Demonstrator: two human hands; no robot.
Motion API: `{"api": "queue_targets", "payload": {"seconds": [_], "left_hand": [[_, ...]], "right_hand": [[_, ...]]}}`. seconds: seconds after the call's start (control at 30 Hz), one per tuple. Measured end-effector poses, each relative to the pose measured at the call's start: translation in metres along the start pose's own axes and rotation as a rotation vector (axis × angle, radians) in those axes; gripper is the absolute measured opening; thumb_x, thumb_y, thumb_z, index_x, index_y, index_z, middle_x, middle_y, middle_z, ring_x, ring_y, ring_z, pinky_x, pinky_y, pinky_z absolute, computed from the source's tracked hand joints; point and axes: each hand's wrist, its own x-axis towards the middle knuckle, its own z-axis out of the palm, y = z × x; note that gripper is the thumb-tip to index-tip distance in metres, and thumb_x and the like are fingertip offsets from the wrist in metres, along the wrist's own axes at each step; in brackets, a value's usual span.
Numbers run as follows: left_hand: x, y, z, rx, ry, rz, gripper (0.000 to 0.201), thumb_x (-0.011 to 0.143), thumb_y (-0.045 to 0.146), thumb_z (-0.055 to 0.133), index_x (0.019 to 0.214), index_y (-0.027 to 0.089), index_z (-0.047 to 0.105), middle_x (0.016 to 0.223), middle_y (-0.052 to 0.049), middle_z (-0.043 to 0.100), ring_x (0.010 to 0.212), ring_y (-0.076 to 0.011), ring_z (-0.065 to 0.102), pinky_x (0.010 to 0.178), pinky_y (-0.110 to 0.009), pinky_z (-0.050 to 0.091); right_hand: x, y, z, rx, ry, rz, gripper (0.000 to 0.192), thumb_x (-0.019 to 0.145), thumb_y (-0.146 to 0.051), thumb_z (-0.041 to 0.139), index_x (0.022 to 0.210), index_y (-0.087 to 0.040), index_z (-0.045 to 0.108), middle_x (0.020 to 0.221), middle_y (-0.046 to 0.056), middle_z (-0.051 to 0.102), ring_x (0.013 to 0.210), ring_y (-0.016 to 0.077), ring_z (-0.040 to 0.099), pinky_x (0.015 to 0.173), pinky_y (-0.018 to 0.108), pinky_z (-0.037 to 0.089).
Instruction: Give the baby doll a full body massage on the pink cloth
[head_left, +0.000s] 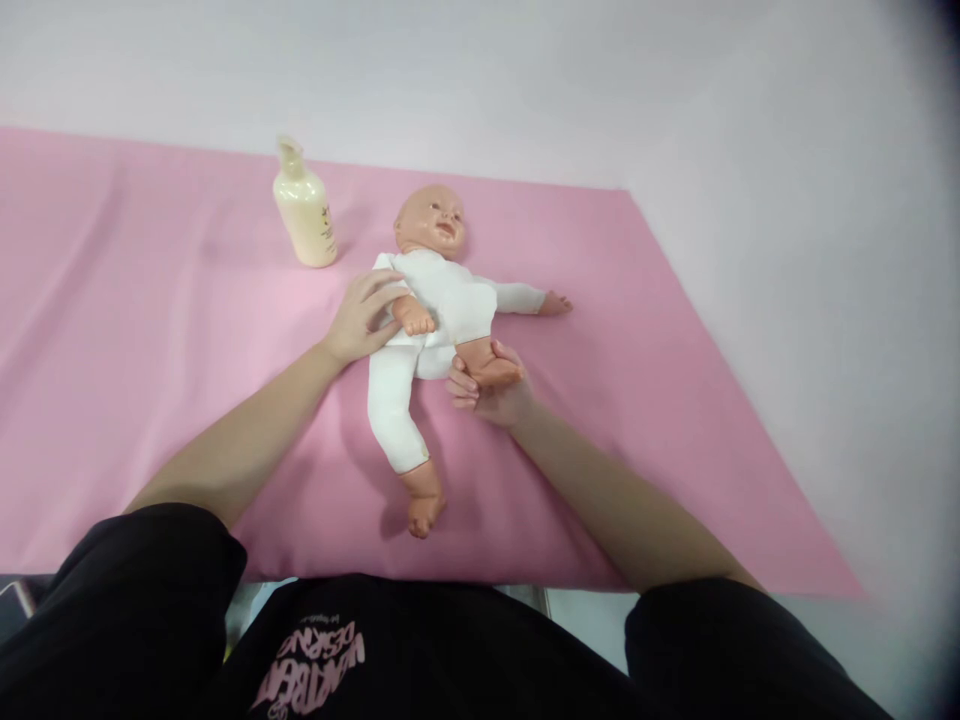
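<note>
A baby doll (442,285) with a white cloth body and bare plastic head, hands and feet lies on its back. My left hand (365,315) is closed around the doll's arm on the left, just above its plastic hand (414,315). Lower and to the right, my right hand (504,400) grips the doll's raised, bent leg by the foot (489,364), fingers curling under it. The doll's other leg (396,420) stretches toward me, and its other arm (520,298) points out to the right.
A pale yellow pump bottle (307,215) stands upright to the left of the doll's head. Pink cloth (150,330) covers the table, whose right edge slants toward me. A white wall (480,90) rises behind.
</note>
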Motion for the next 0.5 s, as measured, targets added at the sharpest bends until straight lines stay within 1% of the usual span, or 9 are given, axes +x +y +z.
{"api": "queue_targets", "payload": {"seconds": [0.1,0.2,0.3,0.33,0.4,0.47,0.5], "left_hand": [[0.000,0.001,0.000,0.003,0.005,0.010,0.053,0.093,0.066,0.054,0.125,0.025,0.063,0.134,-0.015,0.062,0.128,-0.0325,0.056,0.110,-0.056,0.042],[0.000,0.001,0.000,-0.009,0.013,0.009,0.052,0.093,0.064,0.055,0.128,0.025,0.061,0.134,-0.015,0.061,0.128,-0.0321,0.056,0.110,-0.055,0.042],[-0.002,0.000,0.000,-0.058,0.050,-0.053,0.055,0.091,0.066,0.058,0.129,0.025,0.060,0.135,-0.015,0.060,0.129,-0.0319,0.055,0.112,-0.055,0.042],[-0.002,-0.002,0.001,-0.091,0.083,-0.088,0.057,0.090,0.066,0.060,0.129,0.025,0.059,0.134,-0.015,0.060,0.129,-0.0319,0.055,0.113,-0.055,0.041],[-0.003,-0.005,0.004,-0.180,0.190,-0.182,0.061,0.086,0.069,0.065,0.128,0.025,0.059,0.133,-0.013,0.061,0.130,-0.0316,0.056,0.114,-0.053,0.040],[-0.003,-0.010,0.007,-0.293,0.325,-0.286,0.064,0.083,0.071,0.067,0.127,0.025,0.057,0.132,-0.012,0.061,0.129,-0.0306,0.056,0.114,-0.050,0.041],[-0.003,-0.013,0.008,-0.354,0.396,-0.337,0.065,0.083,0.072,0.066,0.127,0.026,0.055,0.132,-0.012,0.060,0.130,-0.0297,0.056,0.113,-0.049,0.042]], "right_hand": [[0.000,0.000,0.000,0.003,-0.011,-0.001,0.044,0.097,-0.058,0.040,0.088,-0.018,0.058,0.063,-0.002,0.050,0.055,0.0119,0.042,0.053,0.023,0.042],[-0.001,0.000,0.000,-0.016,-0.025,-0.010,0.041,0.093,-0.057,0.048,0.089,-0.017,0.060,0.064,-0.002,0.052,0.056,0.0118,0.042,0.053,0.023,0.042],[-0.001,0.002,-0.001,-0.042,-0.064,-0.011,0.040,0.090,-0.057,0.055,0.090,-0.017,0.059,0.065,-0.002,0.052,0.057,0.0115,0.044,0.054,0.024,0.043],[-0.001,0.003,-0.002,-0.049,-0.086,-0.007,0.041,0.089,-0.058,0.056,0.090,-0.017,0.059,0.065,-0.002,0.053,0.057,0.0116,0.045,0.055,0.024,0.044],[-0.001,0.005,-0.006,-0.060,-0.151,0.007,0.044,0.087,-0.061,0.058,0.091,-0.018,0.058,0.067,-0.001,0.055,0.057,0.0123,0.048,0.056,0.026,0.047],[-0.001,0.007,-0.012,-0.077,-0.266,0.019,0.048,0.085,-0.064,0.061,0.093,-0.017,0.059,0.069,0.001,0.060,0.058,0.0133,0.052,0.059,0.028,0.049],[-0.001,0.009,-0.014,-0.090,-0.348,0.031,0.050,0.084,-0.065,0.064,0.094,-0.017,0.060,0.071,0.002,0.063,0.060,0.0141,0.055,0.061,0.029,0.051]]}}
